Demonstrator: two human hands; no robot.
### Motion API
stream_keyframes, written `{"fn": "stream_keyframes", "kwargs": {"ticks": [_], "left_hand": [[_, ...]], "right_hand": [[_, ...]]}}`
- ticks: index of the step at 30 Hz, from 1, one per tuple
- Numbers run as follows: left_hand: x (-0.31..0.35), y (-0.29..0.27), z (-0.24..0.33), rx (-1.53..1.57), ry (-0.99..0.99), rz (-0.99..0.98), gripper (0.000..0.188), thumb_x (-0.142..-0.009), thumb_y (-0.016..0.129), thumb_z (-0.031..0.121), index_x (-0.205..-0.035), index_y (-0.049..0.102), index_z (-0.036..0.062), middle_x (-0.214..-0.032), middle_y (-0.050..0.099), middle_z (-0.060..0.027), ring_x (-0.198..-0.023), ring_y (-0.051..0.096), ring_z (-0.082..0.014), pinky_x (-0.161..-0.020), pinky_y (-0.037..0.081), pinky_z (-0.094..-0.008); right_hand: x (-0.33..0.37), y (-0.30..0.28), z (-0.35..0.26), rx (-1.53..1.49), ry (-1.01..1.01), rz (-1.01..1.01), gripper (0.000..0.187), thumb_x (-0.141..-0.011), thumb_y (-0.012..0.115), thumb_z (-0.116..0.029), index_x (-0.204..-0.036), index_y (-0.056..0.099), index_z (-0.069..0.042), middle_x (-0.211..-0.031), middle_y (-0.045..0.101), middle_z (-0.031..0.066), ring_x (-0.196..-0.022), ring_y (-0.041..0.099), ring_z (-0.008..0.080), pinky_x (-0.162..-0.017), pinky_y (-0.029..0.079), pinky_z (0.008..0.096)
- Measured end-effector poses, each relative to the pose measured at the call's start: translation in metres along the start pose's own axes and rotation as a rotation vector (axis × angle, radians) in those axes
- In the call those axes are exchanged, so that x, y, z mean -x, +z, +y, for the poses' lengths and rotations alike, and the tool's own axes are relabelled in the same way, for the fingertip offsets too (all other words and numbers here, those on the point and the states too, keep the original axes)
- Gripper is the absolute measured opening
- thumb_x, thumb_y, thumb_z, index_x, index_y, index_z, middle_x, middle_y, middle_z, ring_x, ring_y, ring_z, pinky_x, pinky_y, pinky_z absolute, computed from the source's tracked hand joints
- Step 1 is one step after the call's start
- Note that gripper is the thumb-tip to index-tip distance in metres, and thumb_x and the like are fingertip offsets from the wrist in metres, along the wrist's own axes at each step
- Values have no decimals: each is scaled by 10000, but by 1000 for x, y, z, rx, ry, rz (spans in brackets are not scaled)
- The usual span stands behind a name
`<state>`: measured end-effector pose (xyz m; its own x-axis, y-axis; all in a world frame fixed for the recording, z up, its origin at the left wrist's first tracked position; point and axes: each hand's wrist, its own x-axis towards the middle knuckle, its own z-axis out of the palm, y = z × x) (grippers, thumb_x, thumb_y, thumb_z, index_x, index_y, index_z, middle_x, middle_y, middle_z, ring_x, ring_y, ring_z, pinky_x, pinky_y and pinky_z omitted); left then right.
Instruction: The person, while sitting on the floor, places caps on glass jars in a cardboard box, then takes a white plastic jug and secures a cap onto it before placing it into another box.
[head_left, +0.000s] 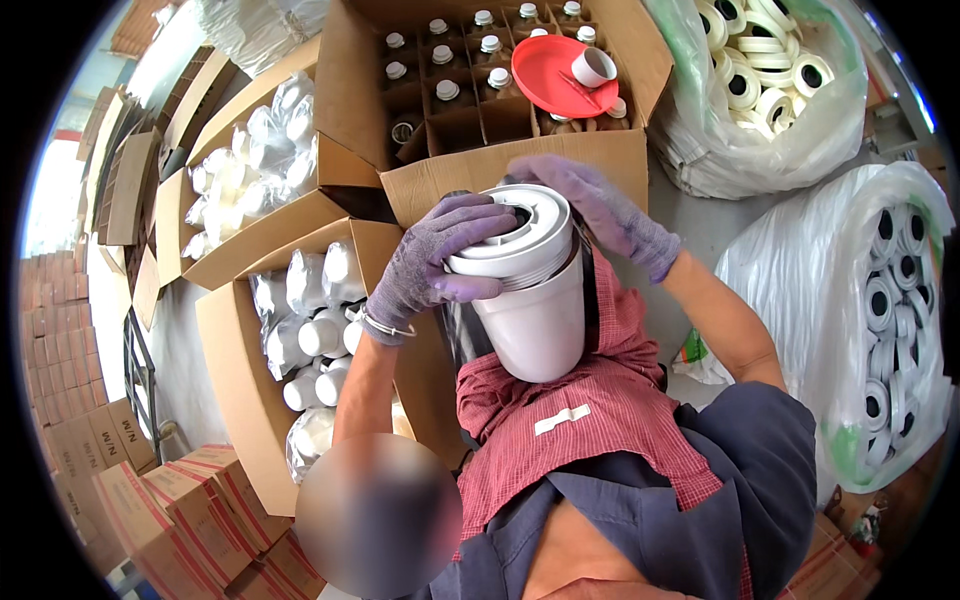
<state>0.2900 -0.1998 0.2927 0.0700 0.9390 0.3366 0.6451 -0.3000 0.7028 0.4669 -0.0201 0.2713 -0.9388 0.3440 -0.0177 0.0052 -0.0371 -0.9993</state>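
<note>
A white tapered plastic container (530, 335) stands before my torso, against the red checked apron (560, 430). On its mouth sits a round white screw lid (545, 210) with a dark hole in the middle; ridged threads show under its rim. My left hand (445, 245), in a purple-grey glove, grips the lid, fingers over the top and thumb along its side. At the far right rim is my right hand (605, 210), gloved alike, its fingers stretched along the lid's far side. Whether those fingers press on the lid is hard to tell.
A divided carton (515, 165) ahead holds white-capped bottles, with a red round tray (545, 75) and white cup (593, 68) on top. Cartons (225, 345) of wrapped white containers stand left. Plastic bags of white rings (690, 160) and lids (760, 255) stand right.
</note>
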Motion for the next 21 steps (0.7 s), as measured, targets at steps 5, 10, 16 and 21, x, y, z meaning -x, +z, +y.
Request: {"fn": "stream_keyframes", "kwargs": {"ticks": [5,10,16,21], "left_hand": [[0,9,-10,43,49,-121,736,-637,780,503,-1200,611,60,-1204,610,-113,-1179,519,-345,-1004,417,-444],[17,33,16,-70,-75,-47,774,-668,740,553,-1206,589,18,-1230,579,-149,-1178,516,-368,-1015,404,-452],[25,38,-2,341,-263,181,463,-970,454,228,-1381,415,19,-1308,517,-198,-1242,485,-306,-1044,386,-398],[22,92,-24,1030,-592,528,552,-1012,403,259,-1481,239,18,-1458,369,-220,-1351,366,-272,-1116,312,-363]], "right_hand": [[14,20,14,335,-160,72,354,-968,439,-243,-1172,585,8,-1133,612,132,-1080,573,231,-981,422,318],[12,20,48,48,-50,42,327,-932,474,-185,-1180,584,-2,-1179,611,134,-1096,590,256,-970,452,329],[9,17,34,321,-452,-77,316,-899,540,-173,-1177,578,-28,-1187,589,172,-1171,531,325,-991,425,388],[90,15,-45,905,-480,-178,452,-853,614,-318,-1217,570,-54,-1159,599,135,-1062,580,335,-899,468,405]]}}
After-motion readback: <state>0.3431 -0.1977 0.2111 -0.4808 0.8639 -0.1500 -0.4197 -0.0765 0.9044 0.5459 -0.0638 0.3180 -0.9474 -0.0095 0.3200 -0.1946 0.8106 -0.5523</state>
